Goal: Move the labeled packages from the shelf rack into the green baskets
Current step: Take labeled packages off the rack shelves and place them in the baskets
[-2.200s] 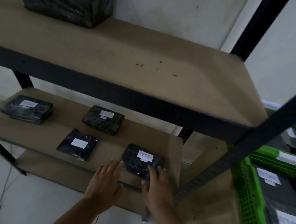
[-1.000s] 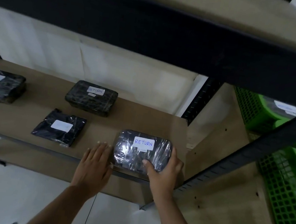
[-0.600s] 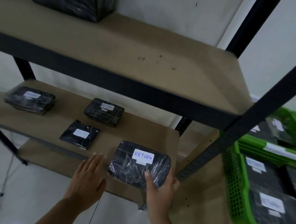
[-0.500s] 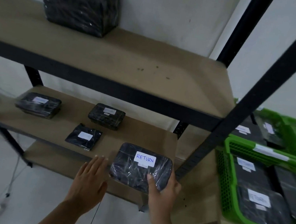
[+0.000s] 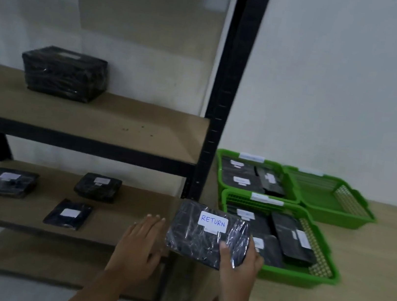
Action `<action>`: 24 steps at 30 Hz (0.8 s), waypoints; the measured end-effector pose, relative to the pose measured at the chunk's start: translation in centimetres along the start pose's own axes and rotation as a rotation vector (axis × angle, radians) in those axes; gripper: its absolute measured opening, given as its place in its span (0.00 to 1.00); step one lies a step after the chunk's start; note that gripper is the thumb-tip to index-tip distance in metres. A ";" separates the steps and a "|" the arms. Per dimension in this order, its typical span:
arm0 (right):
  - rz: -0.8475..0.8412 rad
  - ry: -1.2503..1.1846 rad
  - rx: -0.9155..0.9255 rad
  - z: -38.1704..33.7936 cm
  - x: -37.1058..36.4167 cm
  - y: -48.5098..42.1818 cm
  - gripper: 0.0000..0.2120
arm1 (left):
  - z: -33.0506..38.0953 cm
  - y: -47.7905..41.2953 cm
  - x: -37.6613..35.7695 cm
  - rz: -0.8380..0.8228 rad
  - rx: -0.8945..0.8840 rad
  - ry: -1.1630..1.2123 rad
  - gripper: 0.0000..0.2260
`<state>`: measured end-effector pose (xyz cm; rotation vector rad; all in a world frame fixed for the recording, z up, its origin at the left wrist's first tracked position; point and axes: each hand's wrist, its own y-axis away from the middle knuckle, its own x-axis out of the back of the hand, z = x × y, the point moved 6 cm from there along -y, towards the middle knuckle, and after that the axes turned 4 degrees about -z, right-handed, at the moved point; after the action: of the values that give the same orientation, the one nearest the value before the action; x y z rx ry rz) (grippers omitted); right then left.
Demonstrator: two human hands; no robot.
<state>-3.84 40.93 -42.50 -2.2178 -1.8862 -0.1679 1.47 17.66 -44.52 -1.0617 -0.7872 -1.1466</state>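
So the RETURN package (image 5: 200,235) is off the lower shelf (image 5: 27,217) now. Half a second ago it was still on the front right corner. The right hand (image 5: 240,262) pinches its near right corner, thumb on top, and it's tilted in front of the rack's black post (image 5: 227,103), overlapping the near green basket's (image 5: 302,278) left rim. The left hand (image 5: 139,247) is spread flat, holding nothing, just beside the package's left edge. Three labeled packages are still on that shelf. The near basket already holds several, so I'd guess a tight drop. The post is the one edge to mind, and there's room to swing right over the counter (image 5: 366,278).
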 end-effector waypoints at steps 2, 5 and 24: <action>0.051 0.004 0.013 -0.2 3.0 -1.2 0.31 | 2.7 -1.4 -0.1 0.027 -0.050 0.035 0.28; 0.124 0.003 0.028 -0.5 7.2 -2.8 0.31 | 6.3 -3.7 -0.7 0.022 -0.109 0.083 0.28; 0.302 -0.010 -0.072 0.1 15.4 -17.1 0.31 | 15.8 -20.2 -5.9 -0.088 -0.284 0.128 0.27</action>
<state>-18.11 58.21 -37.37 -2.5214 -1.5456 -0.1755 -19.18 33.21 -39.63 -1.1825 -0.5859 -1.4172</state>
